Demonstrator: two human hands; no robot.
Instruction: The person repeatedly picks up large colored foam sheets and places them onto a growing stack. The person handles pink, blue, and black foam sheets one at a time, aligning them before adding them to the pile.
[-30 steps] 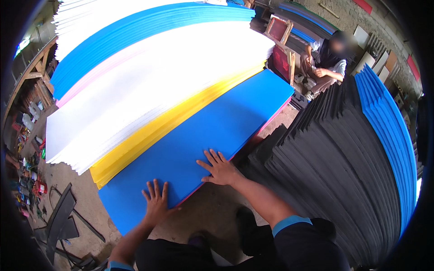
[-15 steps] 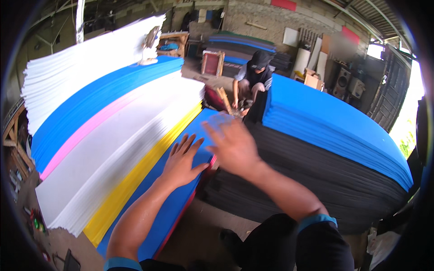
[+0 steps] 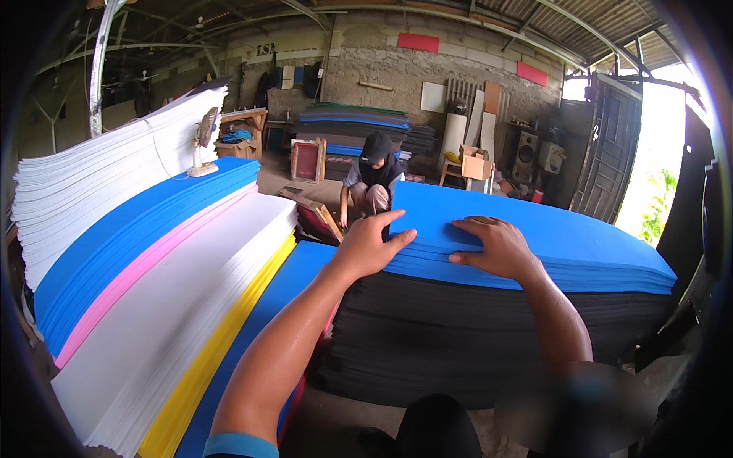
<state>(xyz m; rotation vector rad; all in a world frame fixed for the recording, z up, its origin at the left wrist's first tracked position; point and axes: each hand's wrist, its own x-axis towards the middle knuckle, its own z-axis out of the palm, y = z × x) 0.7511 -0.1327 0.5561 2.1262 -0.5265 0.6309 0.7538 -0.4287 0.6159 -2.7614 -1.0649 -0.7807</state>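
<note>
To the right stands a tall stack of black sheets (image 3: 489, 336) with blue foam-like sheets (image 3: 527, 221) on top. At the left corner of those blue sheets is my left hand (image 3: 370, 246), thumb and fingers spread apart; whether it touches the edge I cannot tell. My right hand (image 3: 500, 248) rests over their near edge, its fingers stretched out on the top face and its thumb by the layered side. Neither hand has a sheet lifted.
Lower stacks at left hold white sheets (image 3: 175, 267), a yellow layer (image 3: 221, 343) and blue sheets (image 3: 252, 343). A small fan (image 3: 203, 145) stands on another blue stack (image 3: 130, 237). Beyond, a person (image 3: 372, 179) in a cap crouches near framed panels (image 3: 308, 160).
Both hands have moved right, from over the low blue stack to the blue sheets on the black stack. The view has tilted up and turned right.
</note>
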